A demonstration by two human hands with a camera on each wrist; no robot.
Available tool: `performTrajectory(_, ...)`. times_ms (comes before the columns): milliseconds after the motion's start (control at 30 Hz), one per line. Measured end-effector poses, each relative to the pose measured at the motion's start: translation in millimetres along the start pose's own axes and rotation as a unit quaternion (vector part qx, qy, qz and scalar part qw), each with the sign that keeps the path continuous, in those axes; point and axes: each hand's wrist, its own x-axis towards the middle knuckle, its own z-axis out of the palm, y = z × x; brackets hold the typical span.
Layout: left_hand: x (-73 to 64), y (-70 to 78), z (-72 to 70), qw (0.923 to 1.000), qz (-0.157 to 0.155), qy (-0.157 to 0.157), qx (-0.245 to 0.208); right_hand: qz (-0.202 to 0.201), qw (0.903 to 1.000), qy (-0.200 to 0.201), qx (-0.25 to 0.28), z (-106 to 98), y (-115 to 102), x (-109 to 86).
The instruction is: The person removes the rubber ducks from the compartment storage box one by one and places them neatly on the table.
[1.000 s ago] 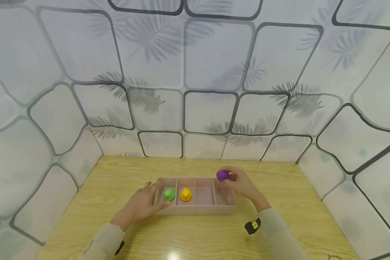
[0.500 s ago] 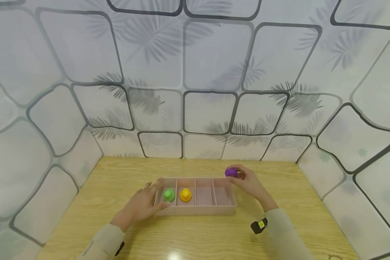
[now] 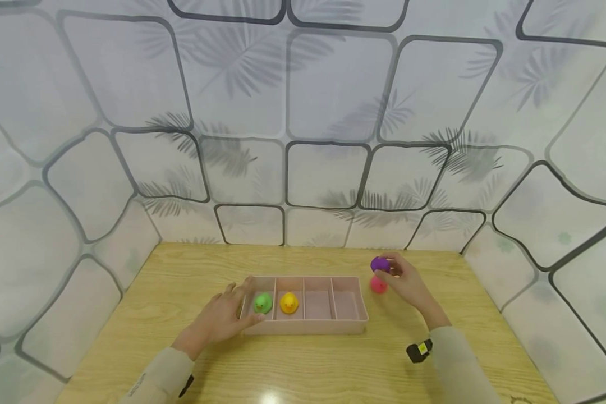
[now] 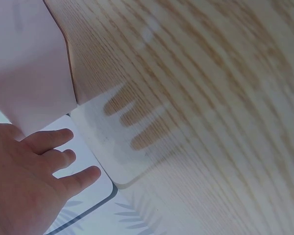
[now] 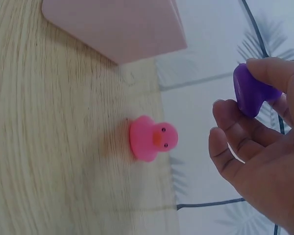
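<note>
Raised to the right of the pink divided box (image 3: 303, 326), my right hand (image 3: 408, 283) pinches a purple rubber duck (image 5: 252, 93) between thumb and fingers. Below it a pink rubber duck (image 5: 149, 138) stands on the table beside the box's right end. My left hand (image 3: 222, 314) rests at the box's left end, fingers along the far corner and thumb by the front rim. In the left wrist view its fingers are spread and loosely extended. A green duck (image 3: 262, 303) sits in the leftmost compartment, a yellow duck (image 3: 289, 303) in the one beside it. Two right compartments hold nothing.
The wood-grain table (image 3: 303, 370) ends at a patterned wall covering (image 3: 328, 174) behind, which also encloses both sides. A black wrist device (image 3: 419, 351) shows by the right sleeve. Low dividers separate the box's compartments.
My right hand has carried the purple duck rightward, from over the box's far right corner to beyond its right end. The pink duck has come into sight. The left hand stays put.
</note>
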Motion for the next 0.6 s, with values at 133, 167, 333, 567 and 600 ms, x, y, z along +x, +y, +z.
performTrajectory(133, 0.1, -0.3, 0.0, 1.0, -0.001, 0.0, 0.0, 0.004, 0.9999, 0.008, -0.012, -6.5, 8.5, -0.8)
performTrajectory(167, 0.1, -0.3, -0.1, 1.0, -0.001, 0.0, 0.0, 0.006, 0.9998, 0.008, -0.015, -8.1, 10.7, -1.1)
performTrajectory(333, 0.2, 0.3, -0.8, 1.0, 0.001, 0.002, 0.002, 0.032, 0.9987, 0.017, -0.037, -14.7, 19.8, -2.7)
performTrajectory(567, -0.3, 0.8, -0.6, 1.0, 0.0, 0.004, 0.004, 0.066, 0.9954, 0.041, -0.056, -20.2, 35.0, -5.4)
performTrajectory(600, -0.3, 0.7, -0.6, 1.0, 0.0, 0.004, 0.004, 0.07, 0.995, 0.044, -0.056, -20.3, 37.1, -5.7)
